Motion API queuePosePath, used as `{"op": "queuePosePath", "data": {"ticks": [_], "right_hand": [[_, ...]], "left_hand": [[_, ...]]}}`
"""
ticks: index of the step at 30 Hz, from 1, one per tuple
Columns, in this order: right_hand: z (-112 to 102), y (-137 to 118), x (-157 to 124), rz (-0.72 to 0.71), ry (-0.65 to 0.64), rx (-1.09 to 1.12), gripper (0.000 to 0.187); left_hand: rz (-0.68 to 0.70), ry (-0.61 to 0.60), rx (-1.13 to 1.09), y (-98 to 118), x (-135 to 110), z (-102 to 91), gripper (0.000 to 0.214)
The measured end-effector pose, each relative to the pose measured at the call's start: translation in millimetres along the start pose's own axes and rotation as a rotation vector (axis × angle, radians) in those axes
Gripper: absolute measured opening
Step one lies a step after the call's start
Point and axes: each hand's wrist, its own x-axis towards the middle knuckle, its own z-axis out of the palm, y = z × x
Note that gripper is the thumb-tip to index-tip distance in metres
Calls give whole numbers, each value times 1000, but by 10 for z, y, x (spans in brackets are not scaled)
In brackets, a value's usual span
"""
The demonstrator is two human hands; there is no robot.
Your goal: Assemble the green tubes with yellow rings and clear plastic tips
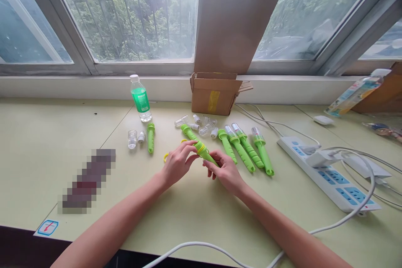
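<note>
Both my hands meet over the pale green table [201, 217]. My right hand [224, 171] grips the ribbed shaft of a green plastic handle [207, 155]. At its upper end my left hand [179, 161] pinches a yellow ring [201, 147]. Another yellow ring [165, 158] lies just left of my left hand. To the right lie several more green handles [248, 148], some with clear caps fitted. One lone green handle [151, 137] lies to the left, next to a clear cap [132, 139].
Loose clear caps [201, 125] lie before an open cardboard box [215, 92] at the window sill. A green-labelled water bottle [140, 98] stands at the back left. A white power strip [326, 176] with cables occupies the right. A white cable [194, 245] crosses the front edge.
</note>
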Motion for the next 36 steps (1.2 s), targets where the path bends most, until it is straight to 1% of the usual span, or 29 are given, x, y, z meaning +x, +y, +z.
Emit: {"op": "queuePosePath", "data": {"ticks": [4,8,9,11,13,14,16,19,25,27,29,31,33,36], "right_hand": [[-15,-7,11,-8,-54,-25,28],[3,-30,0,-12,-79,-29,32],[9,-33,-4,0,-79,-21,31],[22,-34,-13,45,-72,1,29],[36,-28,-20,91,-59,23,33],[41,-25,-22,104,-53,31,36],[43,-23,-23,104,-46,33,34],[24,-29,-16,67,-48,5,29],[-32,-61,-2,-26,-32,-88,28],[-31,-78,-10,-8,-57,-103,35],[-18,-92,-22,41,-90,-85,42],[2,-94,-32,92,-98,-45,38],[22,-81,-38,122,-76,-16,32],[36,-50,-37,137,-59,-13,36]], "left_hand": [[4,7,26,19,18,-20,10],[-5,-25,56,36,17,-12,29],[-13,-37,59,36,12,-5,31],[-27,-39,67,29,0,8,24],[-26,-20,77,17,-9,15,14],[-20,-9,81,11,-11,14,11],[-3,7,86,1,-9,8,8],[17,15,91,0,-1,-6,8],[12,8,110,20,5,-2,10],[2,7,108,26,7,2,10],[-5,-1,96,33,10,2,12],[-5,-21,82,39,13,-3,19],[-6,-43,78,41,15,-8,25],[-12,-32,84,37,16,-13,17]]}}
